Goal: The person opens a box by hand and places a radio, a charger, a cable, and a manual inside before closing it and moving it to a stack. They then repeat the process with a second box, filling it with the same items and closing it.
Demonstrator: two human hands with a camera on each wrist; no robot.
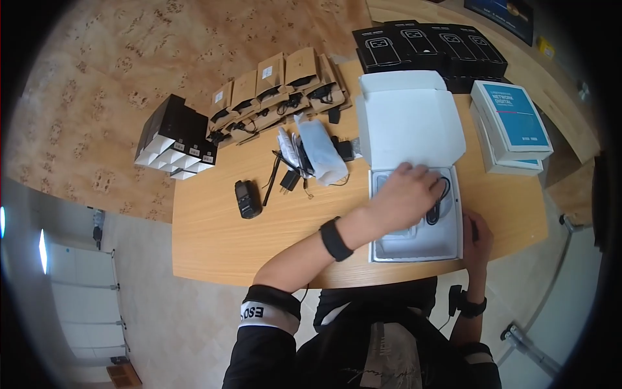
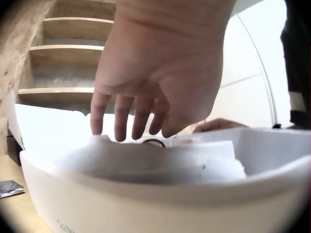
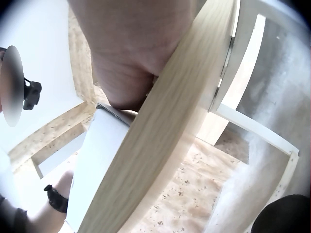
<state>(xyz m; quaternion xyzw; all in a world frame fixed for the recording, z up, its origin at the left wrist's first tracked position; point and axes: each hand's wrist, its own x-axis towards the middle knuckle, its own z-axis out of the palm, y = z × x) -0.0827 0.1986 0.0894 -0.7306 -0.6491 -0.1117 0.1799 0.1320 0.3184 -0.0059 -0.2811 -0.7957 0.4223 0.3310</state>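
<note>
One open white cardboard box (image 1: 414,133), right of centre on the light wood-grain counter (image 1: 214,253). One looped black cable (image 1: 433,216), inside, upper right. Left hand (image 1: 403,198): over the box, fingers extended downward, apparently grasping nothing. Right hand (image 1: 478,245): beside the box's right wall; grasp cannot be told. Handling, as judged: light finger pressure, loops kept within the walls.

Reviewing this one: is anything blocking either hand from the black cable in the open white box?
For the left hand, nothing visible: it is over the white box, beside the black cable, with the lid folded back. The right hand is outside, so the box's right side wall stands between.
</note>
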